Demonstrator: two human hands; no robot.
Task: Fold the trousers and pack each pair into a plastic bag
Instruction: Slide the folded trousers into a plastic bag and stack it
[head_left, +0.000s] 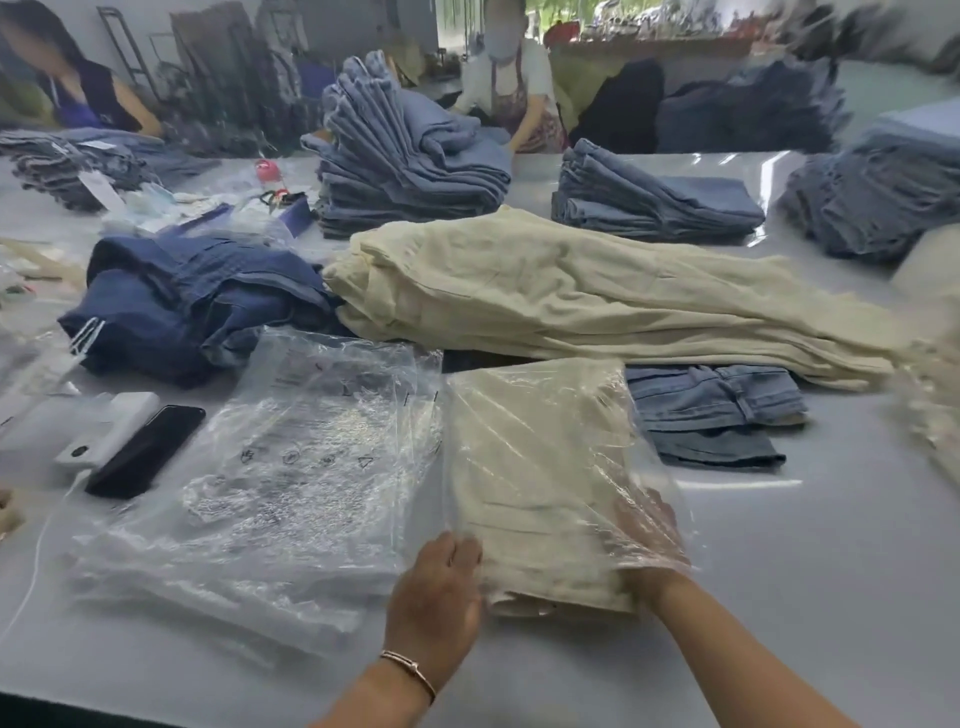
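Cream folded trousers (540, 467) lay on the grey desk (779, 597), mostly inside a clear plastic bag (571, 415), their long axis running away from the person, with the near end sticking out of the bag's mouth toward the person. The left hand (436, 597) gripped the bag's edge at the near left corner of the trousers. The right hand (649, 535) was inside the bag, lying on the fabric; whether it was clenched I cannot tell. Just left lay a stack of empty plastic bags (270, 493), behind it a heap of cream trousers (571, 291)
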